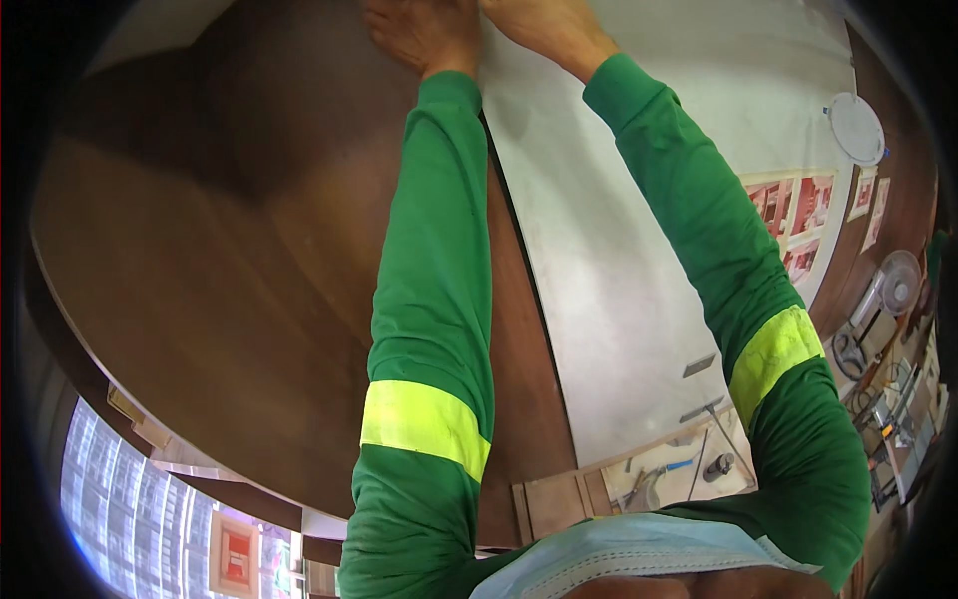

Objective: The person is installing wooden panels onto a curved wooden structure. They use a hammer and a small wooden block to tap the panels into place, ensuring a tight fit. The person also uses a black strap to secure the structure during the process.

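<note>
My left hand (424, 30) and my right hand (544, 30) reach to the top edge of the view, close together, their fingertips cropped or hidden, so I cannot tell what they hold or touch. Beside them, a large dark brown wooden panel (230, 230) fills the left half, and a pale grey-white panel (539, 250) spans the right. A narrow dark seam divides the two surfaces. My green sleeves with yellow bands run up from the lower edge.
A round white object (855, 128), printed pictures (788, 210) and a fan (898, 285) line the right side. Below lie a wooden bench (539, 509) with hand tools (649, 484) and a cluttered surface (903, 419) at right. A window (125, 479) shows lower left.
</note>
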A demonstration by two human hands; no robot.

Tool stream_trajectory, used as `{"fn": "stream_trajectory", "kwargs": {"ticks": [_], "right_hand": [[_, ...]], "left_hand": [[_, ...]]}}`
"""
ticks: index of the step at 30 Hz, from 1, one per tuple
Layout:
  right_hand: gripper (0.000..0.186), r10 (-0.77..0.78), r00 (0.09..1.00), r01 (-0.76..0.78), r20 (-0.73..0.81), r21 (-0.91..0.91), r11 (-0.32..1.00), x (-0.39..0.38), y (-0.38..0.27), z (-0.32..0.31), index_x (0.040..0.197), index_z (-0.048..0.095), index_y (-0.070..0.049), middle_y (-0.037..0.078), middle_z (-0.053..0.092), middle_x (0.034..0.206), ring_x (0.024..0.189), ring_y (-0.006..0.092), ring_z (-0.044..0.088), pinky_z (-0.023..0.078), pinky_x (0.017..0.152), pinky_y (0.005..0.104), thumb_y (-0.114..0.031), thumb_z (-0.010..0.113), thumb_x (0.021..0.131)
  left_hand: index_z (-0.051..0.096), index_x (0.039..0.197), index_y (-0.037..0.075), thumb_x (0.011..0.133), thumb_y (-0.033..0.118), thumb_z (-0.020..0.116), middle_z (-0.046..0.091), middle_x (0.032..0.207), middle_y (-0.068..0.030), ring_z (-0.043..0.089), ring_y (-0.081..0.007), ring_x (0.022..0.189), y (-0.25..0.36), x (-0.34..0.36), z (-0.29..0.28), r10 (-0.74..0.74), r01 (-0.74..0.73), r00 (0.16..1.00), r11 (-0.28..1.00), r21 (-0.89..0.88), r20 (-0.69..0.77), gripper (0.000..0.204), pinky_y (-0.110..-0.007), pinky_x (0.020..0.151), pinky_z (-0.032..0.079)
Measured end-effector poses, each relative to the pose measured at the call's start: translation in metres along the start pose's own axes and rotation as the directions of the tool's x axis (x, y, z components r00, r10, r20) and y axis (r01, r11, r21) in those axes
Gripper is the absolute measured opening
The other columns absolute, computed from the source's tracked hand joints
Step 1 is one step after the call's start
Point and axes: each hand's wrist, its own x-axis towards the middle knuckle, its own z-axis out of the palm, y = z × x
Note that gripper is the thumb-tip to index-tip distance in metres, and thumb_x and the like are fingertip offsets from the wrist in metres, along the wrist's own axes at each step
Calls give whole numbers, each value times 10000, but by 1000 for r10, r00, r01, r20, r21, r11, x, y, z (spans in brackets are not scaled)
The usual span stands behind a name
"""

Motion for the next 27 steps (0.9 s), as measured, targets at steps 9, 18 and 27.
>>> {"fn": "stream_trajectory", "kwargs": {"ticks": [9,18,27], "right_hand": [[389,-9,987,42,158,-209,977,36,33,2,1267,470,95,341,695,890,850,532,692,573,731,581,-204,500,1019],[434,62,974,2,218,-281,960,44,44,8,1332,447,111,365,690,959,926,501,710,577,800,565,-181,477,1011],[535,109,968,-88,225,-101,991,-51,-5,-51,1523,332,-100,321,679,866,789,548,619,459,727,646,-273,535,1059]], "left_hand": [[429,1558,213,932,485,699,466,1414,-399,476,-544,1296,10,8,-29,-2,7,997,997,-75,77,734,-582,1100,382],[427,1555,185,971,536,634,449,1438,-404,459,-549,1321,28,7,-18,-99,113,992,974,-195,81,712,-579,1119,366],[422,1571,185,838,605,723,439,1339,-260,422,-403,1272,-11,-30,-47,-26,75,967,980,-185,255,897,-531,1072,373]]}}
